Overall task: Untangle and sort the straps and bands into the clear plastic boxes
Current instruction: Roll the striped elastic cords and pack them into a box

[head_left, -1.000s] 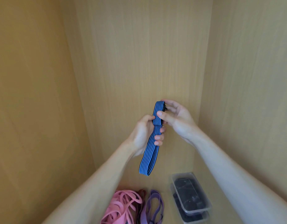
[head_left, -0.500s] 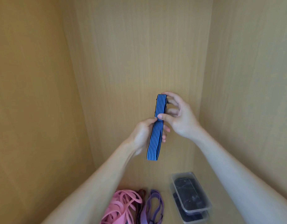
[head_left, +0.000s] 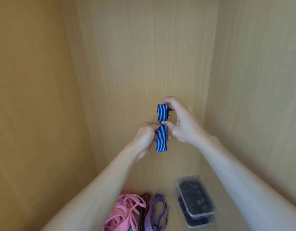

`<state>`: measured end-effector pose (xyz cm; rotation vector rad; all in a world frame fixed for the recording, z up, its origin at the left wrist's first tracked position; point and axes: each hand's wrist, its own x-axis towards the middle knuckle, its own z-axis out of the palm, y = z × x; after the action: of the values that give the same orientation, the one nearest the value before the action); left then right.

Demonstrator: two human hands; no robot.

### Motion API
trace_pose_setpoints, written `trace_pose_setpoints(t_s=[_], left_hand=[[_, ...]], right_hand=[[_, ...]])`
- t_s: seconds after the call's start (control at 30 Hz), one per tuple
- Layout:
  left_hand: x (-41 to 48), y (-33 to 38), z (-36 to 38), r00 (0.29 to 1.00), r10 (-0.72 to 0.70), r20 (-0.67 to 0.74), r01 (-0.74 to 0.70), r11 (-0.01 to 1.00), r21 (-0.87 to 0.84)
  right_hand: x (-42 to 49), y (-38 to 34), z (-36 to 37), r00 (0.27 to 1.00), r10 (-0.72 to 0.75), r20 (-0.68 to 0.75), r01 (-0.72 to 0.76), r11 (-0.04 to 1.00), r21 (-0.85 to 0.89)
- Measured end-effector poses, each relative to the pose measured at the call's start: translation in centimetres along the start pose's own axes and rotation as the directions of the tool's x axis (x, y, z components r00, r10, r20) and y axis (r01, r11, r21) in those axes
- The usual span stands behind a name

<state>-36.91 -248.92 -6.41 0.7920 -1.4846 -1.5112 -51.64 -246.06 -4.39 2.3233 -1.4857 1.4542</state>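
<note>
Inside a wooden cabinet: back panel (head_left: 144, 55) straight ahead, side panels left (head_left: 27, 97) and right (head_left: 260, 80), shelf floor (head_left: 170, 185) at the bottom of view. Both my bare forearms reach in from the near edge.

Two clear plastic boxes (head_left: 203, 214) are stacked on the shelf floor, near right, against the right panel. There's dark stuff inside both; can't tell what it is.

Pink bands (head_left: 125, 209) lie in a loose tangled pile near centre-left, partly hidden by my left forearm. A purple strap (head_left: 158, 210) lies just right of them, between the pile and the boxes. A dark red band (head_left: 145, 197) pokes out between pink and purple.

The blue striped strap (head_left: 162, 137) is folded into a short upright loop, held in the air in front of the back panel, well above the shelf floor. There's a small black part at its top fold; too small to identify.

Left hand (head_left: 146, 137): the grip pinches the strap at mid-length from the left, fingers behind it.

Right hand (head_left: 182, 124): the grip is on the strap, thumb at mid-length from the right, index finger curled over the top fold.
</note>
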Motion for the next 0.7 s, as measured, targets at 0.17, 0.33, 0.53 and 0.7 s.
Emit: trace_pose_setpoints(t_s=[0.17, 0.33, 0.53, 0.7], left_hand=[[0.0, 0.6, 0.0, 0.997, -0.024, 0.076, 0.039, 0.980, -0.194], [-0.2, 0.8, 0.1, 0.985, 0.019, 0.172, 0.007, 0.989, -0.149], [0.5, 0.2, -0.1, 0.994, 0.007, 0.105, 0.001, 0.997, -0.078], [0.4, 0.4, -0.4, 0.997, -0.031, 0.072, 0.039, 0.993, -0.109]], right_hand=[[-0.4, 0.2, 0.7, 0.994, -0.103, 0.035, 0.107, 0.984, -0.146], [-0.1, 0.4, 1.3, 0.980, -0.197, 0.020, 0.198, 0.962, -0.188], [-0.5, -0.2, 1.2, 0.998, 0.015, 0.059, -0.010, 0.997, -0.080], [-0.2, 0.5, 1.5, 0.992, 0.099, 0.084, -0.109, 0.985, 0.131]])
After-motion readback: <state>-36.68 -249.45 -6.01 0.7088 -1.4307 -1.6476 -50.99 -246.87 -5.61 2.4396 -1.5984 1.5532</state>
